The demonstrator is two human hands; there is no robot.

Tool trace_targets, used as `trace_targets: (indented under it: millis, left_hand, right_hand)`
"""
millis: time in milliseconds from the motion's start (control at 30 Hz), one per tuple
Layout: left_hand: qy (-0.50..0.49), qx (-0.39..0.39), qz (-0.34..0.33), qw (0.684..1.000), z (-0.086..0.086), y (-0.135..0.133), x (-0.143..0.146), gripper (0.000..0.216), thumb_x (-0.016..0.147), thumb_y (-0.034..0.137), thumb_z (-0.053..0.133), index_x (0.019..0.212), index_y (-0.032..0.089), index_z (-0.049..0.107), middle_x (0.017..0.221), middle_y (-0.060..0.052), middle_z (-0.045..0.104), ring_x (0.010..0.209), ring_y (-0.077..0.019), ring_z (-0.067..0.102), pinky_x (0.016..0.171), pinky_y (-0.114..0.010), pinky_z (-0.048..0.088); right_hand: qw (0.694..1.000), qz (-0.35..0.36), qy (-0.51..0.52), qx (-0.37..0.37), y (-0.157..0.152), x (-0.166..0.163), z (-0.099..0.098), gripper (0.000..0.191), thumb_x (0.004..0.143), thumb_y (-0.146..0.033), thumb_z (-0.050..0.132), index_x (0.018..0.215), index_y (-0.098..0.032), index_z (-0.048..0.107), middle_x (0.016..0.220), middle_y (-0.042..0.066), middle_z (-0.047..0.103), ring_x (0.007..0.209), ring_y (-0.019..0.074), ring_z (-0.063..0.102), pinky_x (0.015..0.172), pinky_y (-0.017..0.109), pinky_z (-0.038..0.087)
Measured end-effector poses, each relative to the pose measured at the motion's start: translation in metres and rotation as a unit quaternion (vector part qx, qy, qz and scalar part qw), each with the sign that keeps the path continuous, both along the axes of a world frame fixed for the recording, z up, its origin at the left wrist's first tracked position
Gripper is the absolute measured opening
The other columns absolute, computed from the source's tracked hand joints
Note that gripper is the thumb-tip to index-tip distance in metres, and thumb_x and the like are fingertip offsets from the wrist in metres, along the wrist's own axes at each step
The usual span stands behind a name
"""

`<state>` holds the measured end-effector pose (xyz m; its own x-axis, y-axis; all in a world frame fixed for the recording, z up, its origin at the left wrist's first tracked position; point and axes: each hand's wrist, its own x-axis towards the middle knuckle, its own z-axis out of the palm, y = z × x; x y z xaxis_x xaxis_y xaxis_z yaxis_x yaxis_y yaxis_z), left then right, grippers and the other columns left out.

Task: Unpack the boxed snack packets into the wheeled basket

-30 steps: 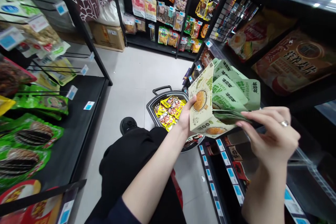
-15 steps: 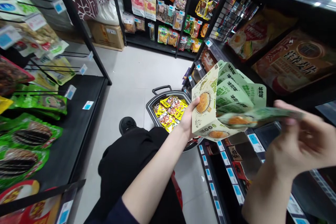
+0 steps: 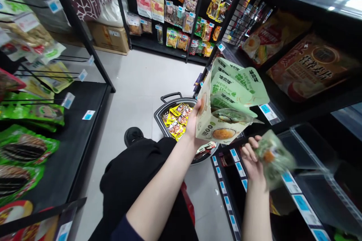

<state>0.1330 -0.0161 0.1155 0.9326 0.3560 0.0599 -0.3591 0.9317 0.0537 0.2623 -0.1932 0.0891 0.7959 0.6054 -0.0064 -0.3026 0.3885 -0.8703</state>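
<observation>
My left hand (image 3: 192, 124) grips an open cream cardboard box (image 3: 205, 122) by its near left side, tilted above the basket. Several green snack packets (image 3: 226, 84) stick up out of the box. Off to the right, my right hand (image 3: 251, 156) is closed on one green snack packet (image 3: 273, 158), blurred by motion, in front of the right-hand shelf. Below the box, a black shopping basket (image 3: 161, 115) stands on the floor, partly hidden by my left arm. Yellow snack packets (image 3: 177, 120) lie inside it.
Along the right runs a shelf with price tags (image 3: 301, 203) and clear dividers (image 3: 311, 150). Large food bags (image 3: 308, 67) stand on its upper level. On the left, a black shelf (image 3: 82, 135) holds green packages (image 3: 25, 143). Hanging snacks (image 3: 172, 11) and a cardboard carton (image 3: 109, 37) are at the back.
My right hand has drawn the green packet clear of the box and moved it down and left to the lower shelf. The box in my left hand has shifted slightly left and tilted.
</observation>
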Motion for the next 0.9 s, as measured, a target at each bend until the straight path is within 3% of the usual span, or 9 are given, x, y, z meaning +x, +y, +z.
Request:
trace_targets:
  millis: [133, 267, 400, 500, 600, 667, 767, 800, 900]
  left_hand:
    - [-0.007, 0.006, 0.034, 0.999, 0.008, 0.002, -0.011, 0.056, 0.089, 0.058, 0.038, 0.119, 0.018, 0.064, 0.111, -0.008, 0.072, 0.114, -0.0302, 0.061, 0.101, -0.047, 0.042]
    - [0.023, 0.007, 0.071, 0.997, 0.01, 0.005, -0.016, 0.052, 0.087, 0.058, 0.044, 0.116, 0.021, 0.065, 0.107, -0.007, 0.073, 0.116, -0.03, 0.059, 0.101, -0.049, 0.042]
    - [0.041, -0.002, 0.066, 0.997, 0.007, 0.004, -0.014, 0.046, 0.086, 0.054, 0.045, 0.112, 0.021, 0.067, 0.107, -0.006, 0.073, 0.116, -0.0296, 0.059, 0.102, -0.048, 0.042]
    - [0.045, -0.002, 0.047, 0.998, 0.008, 0.003, -0.012, 0.046, 0.088, 0.052, 0.044, 0.113, 0.019, 0.066, 0.109, -0.007, 0.072, 0.116, -0.0297, 0.059, 0.102, -0.047, 0.042]
    - [0.024, 0.0, 0.031, 0.999, 0.009, 0.004, -0.008, 0.049, 0.09, 0.05, 0.041, 0.117, 0.017, 0.064, 0.111, -0.009, 0.071, 0.115, -0.0299, 0.06, 0.101, -0.046, 0.042]
    - [0.01, 0.003, 0.025, 1.0, 0.008, 0.005, -0.005, 0.052, 0.091, 0.051, 0.038, 0.121, 0.016, 0.062, 0.112, -0.01, 0.071, 0.113, -0.0303, 0.061, 0.1, -0.046, 0.043]
    - [0.002, 0.008, 0.013, 1.0, 0.004, 0.005, -0.003, 0.056, 0.093, 0.052, 0.033, 0.124, 0.015, 0.06, 0.112, -0.011, 0.071, 0.112, -0.03, 0.062, 0.1, -0.046, 0.042]
    - [0.0, 0.011, 0.007, 1.0, 0.0, 0.003, -0.004, 0.057, 0.094, 0.053, 0.031, 0.125, 0.015, 0.06, 0.112, -0.011, 0.071, 0.112, -0.0296, 0.062, 0.101, -0.046, 0.042]
    - [-0.011, 0.031, -0.011, 0.999, -0.014, -0.001, -0.014, 0.056, 0.092, 0.054, 0.037, 0.126, 0.015, 0.06, 0.114, -0.012, 0.07, 0.115, -0.029, 0.061, 0.104, -0.044, 0.039]
  right_hand:
    - [0.976, -0.06, 0.021, -0.21, -0.011, 0.016, -0.074, 0.041, 0.058, -0.042, 0.078, 0.083, -0.019, 0.057, 0.073, -0.002, 0.061, 0.052, 0.0084, 0.052, 0.046, 0.021, 0.043]
    - [0.953, -0.097, 0.035, -0.286, 0.003, 0.021, -0.134, 0.038, 0.063, -0.044, 0.072, 0.08, -0.021, 0.048, 0.069, -0.003, 0.061, 0.055, 0.0119, 0.061, 0.054, 0.025, 0.051]
    - [0.93, -0.073, 0.045, -0.357, 0.034, 0.026, -0.168, 0.026, 0.078, -0.043, 0.061, 0.082, -0.021, 0.048, 0.069, -0.002, 0.062, 0.06, 0.015, 0.066, 0.056, 0.028, 0.054]
    - [0.906, -0.035, 0.041, -0.42, 0.047, 0.034, -0.175, 0.025, 0.081, -0.04, 0.063, 0.078, -0.016, 0.054, 0.063, -0.002, 0.06, 0.052, 0.0116, 0.061, 0.051, 0.026, 0.051]
    - [0.901, -0.029, -0.004, -0.433, 0.042, 0.044, -0.158, 0.03, 0.074, -0.042, 0.07, 0.075, -0.014, 0.058, 0.064, -0.001, 0.062, 0.051, 0.012, 0.06, 0.049, 0.024, 0.048]
    - [0.91, -0.037, -0.046, -0.41, 0.032, 0.046, -0.129, 0.033, 0.069, -0.044, 0.072, 0.079, -0.014, 0.06, 0.072, 0.002, 0.066, 0.059, 0.0142, 0.064, 0.055, 0.025, 0.049]
    - [0.924, -0.072, -0.151, -0.344, 0.015, 0.03, -0.058, 0.035, 0.073, -0.047, 0.068, 0.089, -0.016, 0.064, 0.091, 0.004, 0.069, 0.074, 0.0155, 0.066, 0.072, 0.028, 0.051]
    - [0.918, -0.092, -0.231, -0.308, 0.01, 0.019, -0.03, 0.035, 0.077, -0.048, 0.064, 0.092, -0.016, 0.064, 0.094, 0.006, 0.069, 0.076, 0.0168, 0.065, 0.073, 0.031, 0.051]
    - [0.868, -0.151, -0.429, -0.201, 0.0, -0.022, 0.05, 0.026, 0.085, -0.038, 0.061, 0.103, -0.019, 0.064, 0.104, 0.008, 0.065, 0.083, 0.0184, 0.064, 0.076, 0.035, 0.051]
